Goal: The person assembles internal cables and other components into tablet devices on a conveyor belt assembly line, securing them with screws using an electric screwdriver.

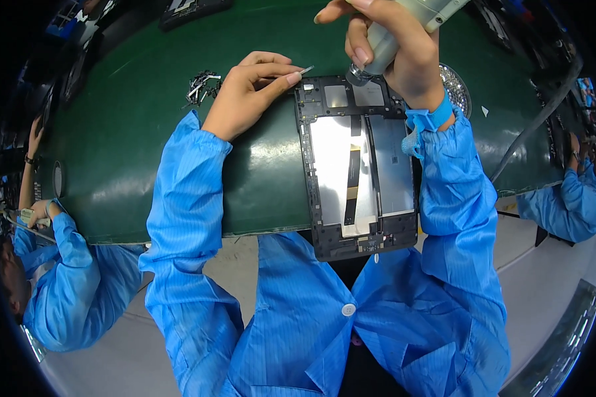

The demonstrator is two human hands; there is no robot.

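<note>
An opened tablet (395,165) lies on the bench with its inside facing up. It has a black frame, silver plates and a dark flex cable down the middle. Its lower end juts past the near bench edge. By its upper left corner, my left hand (255,89) is closed, pinching a small slim whitish piece (306,69) between thumb and fingertips. My right hand (404,49) is wrapped round a pale grey electric screwdriver (385,47). The tool's metal nose points down over the tablet's top edge; whether its bit touches anything is hidden. A blue strap circles my right wrist.
Small black and white parts (202,87) lie in a heap left of my left hand. Behind my right wrist stands a round dish of screws (454,89). A grey cable (540,122) crosses the green bench (258,192) at right. Co-workers in blue sit on both sides.
</note>
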